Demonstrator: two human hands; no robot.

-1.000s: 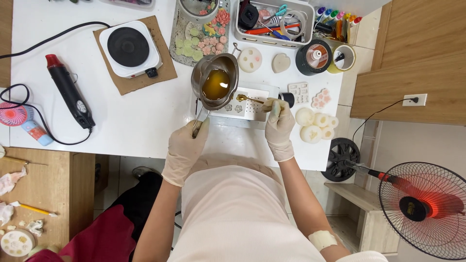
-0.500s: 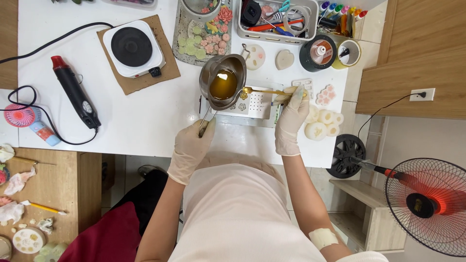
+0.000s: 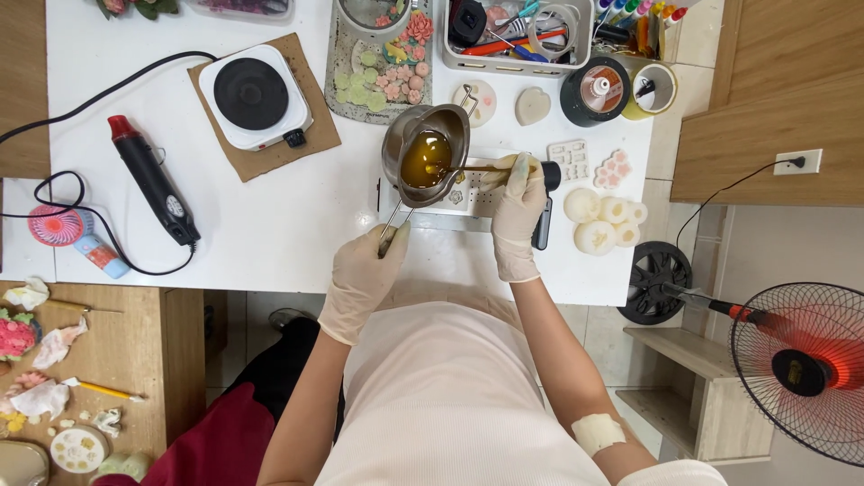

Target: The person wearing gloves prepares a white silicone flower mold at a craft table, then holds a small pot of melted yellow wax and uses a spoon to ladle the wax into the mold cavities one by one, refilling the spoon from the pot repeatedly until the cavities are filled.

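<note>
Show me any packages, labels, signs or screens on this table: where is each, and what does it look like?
Heat gun label: small pale patch on the black barrel, table's left part.
Tape roll: black ring with a pinkish, printed core, top right by the yellow cup.
Marker pack: row of coloured caps, top right corner.
No screens or signs in view.

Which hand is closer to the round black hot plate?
The left hand. It grips the metal pot's handle, right of and below the hot plate. The right hand, holding a stirring stick, is farther right, beyond the pot.
</note>
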